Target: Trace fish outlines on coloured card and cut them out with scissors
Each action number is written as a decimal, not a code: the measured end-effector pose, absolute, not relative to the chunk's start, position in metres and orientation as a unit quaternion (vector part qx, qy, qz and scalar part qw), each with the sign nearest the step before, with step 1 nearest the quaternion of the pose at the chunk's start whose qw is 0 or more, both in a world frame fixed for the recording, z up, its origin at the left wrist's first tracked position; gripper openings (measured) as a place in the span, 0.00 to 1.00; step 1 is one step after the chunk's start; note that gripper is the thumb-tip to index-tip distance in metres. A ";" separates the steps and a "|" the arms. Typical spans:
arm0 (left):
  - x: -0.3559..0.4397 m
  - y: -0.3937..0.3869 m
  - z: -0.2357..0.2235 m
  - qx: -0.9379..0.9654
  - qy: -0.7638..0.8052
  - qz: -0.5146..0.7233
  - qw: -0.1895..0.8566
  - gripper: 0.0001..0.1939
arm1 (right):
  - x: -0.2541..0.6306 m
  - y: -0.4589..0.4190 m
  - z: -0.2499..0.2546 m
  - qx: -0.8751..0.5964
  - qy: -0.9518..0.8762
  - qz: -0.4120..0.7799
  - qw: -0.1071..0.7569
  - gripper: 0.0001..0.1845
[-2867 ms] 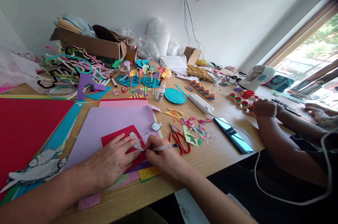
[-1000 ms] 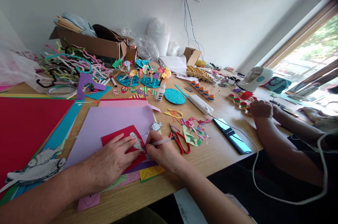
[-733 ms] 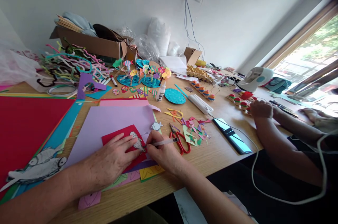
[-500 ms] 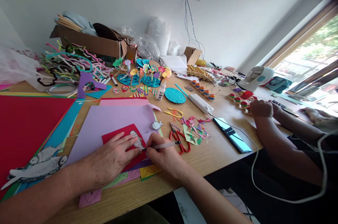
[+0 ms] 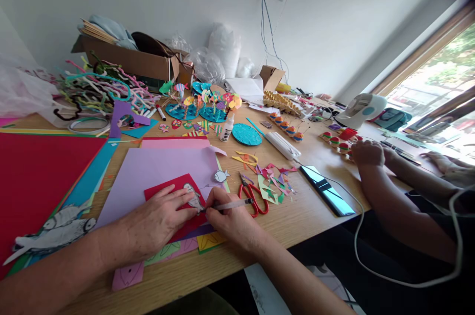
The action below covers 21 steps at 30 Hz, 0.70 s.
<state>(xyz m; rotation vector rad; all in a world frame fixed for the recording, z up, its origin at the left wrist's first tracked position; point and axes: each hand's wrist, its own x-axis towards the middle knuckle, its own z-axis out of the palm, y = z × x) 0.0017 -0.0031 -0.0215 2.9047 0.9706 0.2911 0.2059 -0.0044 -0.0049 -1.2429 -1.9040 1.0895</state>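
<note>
My left hand (image 5: 163,218) lies flat with fingers stretched over a red paper square (image 5: 158,189), pressing a white fish cutout (image 5: 193,197) onto it. In my right hand (image 5: 230,218) is a pen (image 5: 237,203), its tip at the edge of that cutout. Beneath is a large lilac sheet (image 5: 129,176). A smaller fish cutout (image 5: 221,176) rests on the lilac sheet's right edge. Red-handled scissors (image 5: 254,196) lie just beyond my right hand. Two bigger fish cutouts (image 5: 55,236) sit by my left forearm.
Coloured paper scraps (image 5: 276,181), a phone (image 5: 326,191) and a white cable (image 5: 356,240) are on the right. A glue bottle (image 5: 226,129) stands beside a blue disc (image 5: 247,134). Pipe cleaners (image 5: 100,87) are heaped at the back left. Another person's hands (image 5: 367,153) work at far right.
Almost nothing differs. The whole view has shifted very slightly; both hands keep their places on the red paper and the pen.
</note>
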 end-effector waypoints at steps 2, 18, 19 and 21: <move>0.001 -0.002 -0.022 0.945 0.313 0.093 0.032 0.22 | 0.206 -0.005 -0.004 -0.469 -0.720 0.412 0.304 0.08; 0.001 0.000 -0.021 0.945 0.310 0.087 0.054 0.22 | 0.206 -0.006 -0.006 -0.472 -0.727 0.389 0.311 0.08; 0.001 0.000 -0.020 0.945 0.310 0.087 0.053 0.22 | 0.205 -0.006 -0.005 -0.473 -0.731 0.383 0.310 0.08; 0.002 0.000 -0.019 0.945 0.312 0.087 0.052 0.23 | 0.205 -0.006 -0.004 -0.474 -0.738 0.371 0.304 0.08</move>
